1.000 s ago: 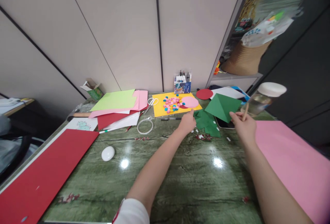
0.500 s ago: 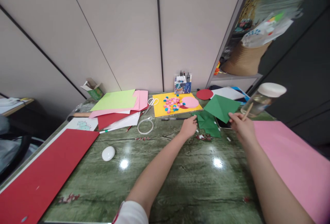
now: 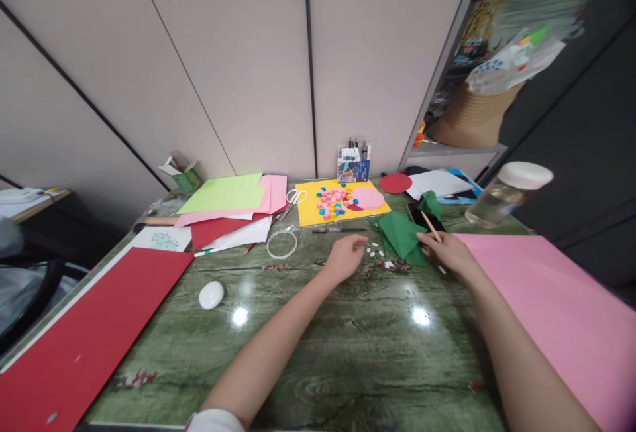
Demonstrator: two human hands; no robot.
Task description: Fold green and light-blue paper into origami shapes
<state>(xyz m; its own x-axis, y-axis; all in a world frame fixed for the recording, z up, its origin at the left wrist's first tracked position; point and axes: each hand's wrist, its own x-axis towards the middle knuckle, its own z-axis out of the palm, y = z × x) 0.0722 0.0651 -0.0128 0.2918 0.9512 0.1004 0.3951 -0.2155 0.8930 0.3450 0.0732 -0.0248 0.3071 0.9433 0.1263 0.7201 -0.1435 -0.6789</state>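
My right hand (image 3: pixel 447 252) is closed round a slim wooden stick (image 3: pixel 431 225) that points up and to the left. Its fingertips are at the right edge of green paper (image 3: pixel 400 234), which lies in creased, overlapping pieces; whether they pinch it I cannot tell. A bunched green piece (image 3: pixel 430 204) stands behind, over a dark phone-like object (image 3: pixel 416 214). My left hand (image 3: pixel 346 256) hovers left of the green paper with fingers curled together; anything in them is hidden. Small white bits (image 3: pixel 372 250) lie just right of it.
Pink and blue paper balls (image 3: pixel 335 201) lie on a yellow sheet (image 3: pixel 309 210) at the back. Scissors (image 3: pixel 297 197), a tape roll (image 3: pixel 281 244) and coloured papers (image 3: pixel 223 193) are left. A lidded jar (image 3: pixel 497 200) and pink sheet (image 3: pixel 536 299) stand and lie right.
My right hand has moved left and down with the stick. The raised green sheet has come down over the other green paper. My left hand has drawn back leftward, off the green paper.
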